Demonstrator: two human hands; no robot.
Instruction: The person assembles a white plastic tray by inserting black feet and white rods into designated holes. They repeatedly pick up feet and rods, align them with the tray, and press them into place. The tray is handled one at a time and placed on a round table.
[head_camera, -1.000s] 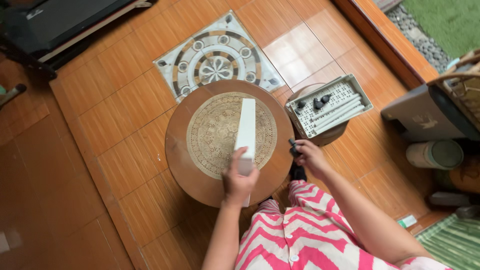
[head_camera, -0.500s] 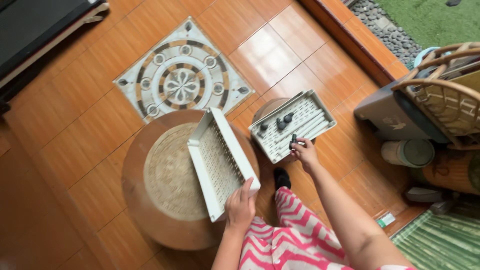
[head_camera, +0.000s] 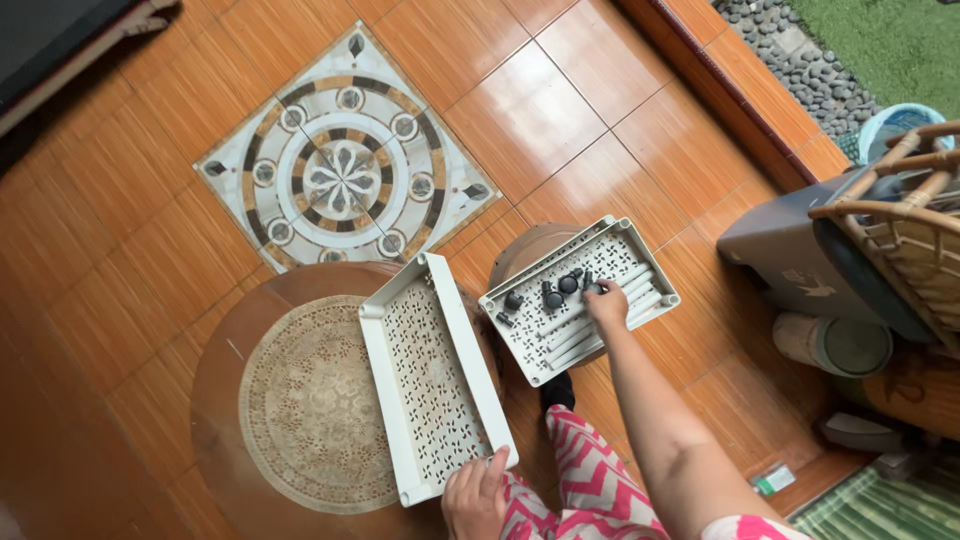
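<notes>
Left hand (head_camera: 478, 495) grips the near end of a white perforated tray (head_camera: 432, 378); right hand (head_camera: 606, 303) pinches small dark caps (head_camera: 553, 293) in a second tray (head_camera: 580, 298) beside it.

Left hand (head_camera: 478, 492) grips near; right hand (head_camera: 606, 302) reaches forward, fingers curled.

small flat green-and-white packet (head_camera: 774, 481) on the floor tiles (head_camera: 560, 70), lower right, beside the striped green mat (head_camera: 880, 510), print illegible
</notes>
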